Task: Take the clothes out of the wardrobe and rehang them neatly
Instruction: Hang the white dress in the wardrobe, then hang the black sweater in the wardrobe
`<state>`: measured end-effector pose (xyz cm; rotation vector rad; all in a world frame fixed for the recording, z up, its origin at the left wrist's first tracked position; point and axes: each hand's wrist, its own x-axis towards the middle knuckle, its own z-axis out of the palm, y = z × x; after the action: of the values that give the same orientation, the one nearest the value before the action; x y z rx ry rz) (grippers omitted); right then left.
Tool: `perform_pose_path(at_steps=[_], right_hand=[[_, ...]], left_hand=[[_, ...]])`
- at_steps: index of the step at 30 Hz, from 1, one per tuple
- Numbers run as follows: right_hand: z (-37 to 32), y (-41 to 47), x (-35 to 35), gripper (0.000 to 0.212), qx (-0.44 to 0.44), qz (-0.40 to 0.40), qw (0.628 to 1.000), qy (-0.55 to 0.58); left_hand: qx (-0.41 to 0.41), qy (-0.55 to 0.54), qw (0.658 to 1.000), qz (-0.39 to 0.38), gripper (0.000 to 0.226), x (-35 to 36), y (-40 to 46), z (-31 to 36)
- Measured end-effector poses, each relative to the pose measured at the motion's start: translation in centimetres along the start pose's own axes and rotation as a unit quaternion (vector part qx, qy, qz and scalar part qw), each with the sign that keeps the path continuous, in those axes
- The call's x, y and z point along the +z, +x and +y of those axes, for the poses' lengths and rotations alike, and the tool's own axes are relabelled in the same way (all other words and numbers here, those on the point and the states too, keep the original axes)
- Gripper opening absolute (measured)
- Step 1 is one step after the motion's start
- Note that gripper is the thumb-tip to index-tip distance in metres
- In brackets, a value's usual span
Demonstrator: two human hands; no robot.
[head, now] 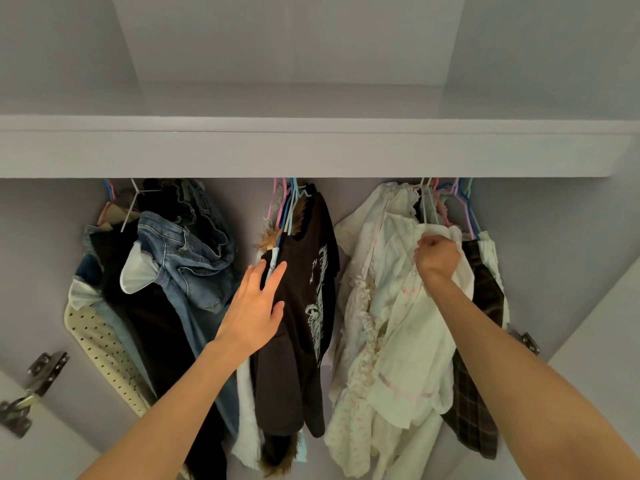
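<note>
Three bunches of clothes hang in the wardrobe under a white shelf [311, 154]. Jeans [187, 258] and dark items hang at the left. A black printed T-shirt [311, 271] with a fur-trimmed piece hangs in the middle. Cream and white garments [388, 306] and a dark plaid skirt [481, 341] hang at the right. My left hand [258, 303] lies with straight fingers against the left side of the black T-shirt. My right hand [437, 257] grips the top of a white garment just below its hanger [427, 206].
Pastel plastic hangers [287, 202] crowd the rail, which the shelf front hides. Metal door hinges sit at the lower left [38, 379] and at the right [526, 341]. A cream dotted piece [100, 348] hangs at the far left. The upper compartment above the shelf holds nothing visible.
</note>
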<state>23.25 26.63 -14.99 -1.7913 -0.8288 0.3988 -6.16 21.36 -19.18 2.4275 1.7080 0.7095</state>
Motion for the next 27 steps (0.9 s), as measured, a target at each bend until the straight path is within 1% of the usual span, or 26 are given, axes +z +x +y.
perform_pose_path(at_steps=[4, 7, 8, 10, 13, 15, 18, 20, 23, 26, 27], right_hand=[[-0.2, -0.7, -1.1, 0.026, -0.019, -0.03, 0.998, -0.047], [-0.2, -1.6, -2.2, 0.034, -0.057, -0.057, 0.993, -0.092], [0.0, -2.0, -2.6, 0.039, -0.082, -0.071, 0.988, -0.107], [0.6, -2.7, -3.0, 0.046, -0.168, -0.091, 0.969, -0.158], [0.9, -3.6, -3.2, 0.051, -0.313, -0.097, 0.91, -0.253], [0.5, -4.8, -2.9, 0.052, -0.381, -0.122, 0.876, -0.268], [-0.1, -8.6, -2.0, 0.052, -0.445, -0.184, 0.84, -0.249], [-0.1, -12.0, -1.1, 0.052, -0.474, -0.238, 0.814, -0.237], [0.2, -17.7, 0.4, 0.049, -0.545, -0.301, 0.75, -0.221], [-0.3, -23.8, 1.9, 0.053, -0.603, -0.359, 0.685, -0.198], [-0.6, -26.0, 2.3, 0.054, -0.618, -0.376, 0.666, -0.184]], left_hand=[[-0.019, 0.016, 1.0, 0.007, 0.067, 0.1, -0.8, 0.9], [-0.032, 0.035, 0.999, 0.009, 0.067, 0.0, -1.4, 1.7], [-0.034, 0.042, 0.998, 0.012, 0.066, -0.2, -1.6, 2.0], [-0.038, 0.058, 0.997, 0.025, 0.065, -0.6, -2.3, 2.4], [-0.06, 0.084, 0.993, 0.048, 0.063, -1.3, -4.2, 3.0], [-0.079, 0.096, 0.99, 0.064, 0.063, -1.9, -5.9, 3.2], [-0.101, 0.116, 0.985, 0.081, 0.062, -2.9, -9.2, 2.7], [-0.135, 0.118, 0.98, 0.084, 0.061, -3.6, -12.2, 2.1], [-0.206, 0.121, 0.967, 0.083, 0.061, -4.6, -17.7, 1.2], [-0.298, 0.137, 0.942, 0.067, 0.061, -6.0, -24.2, 0.2], [-0.32, 0.138, 0.934, 0.076, 0.061, -6.6, -26.5, -0.1]])
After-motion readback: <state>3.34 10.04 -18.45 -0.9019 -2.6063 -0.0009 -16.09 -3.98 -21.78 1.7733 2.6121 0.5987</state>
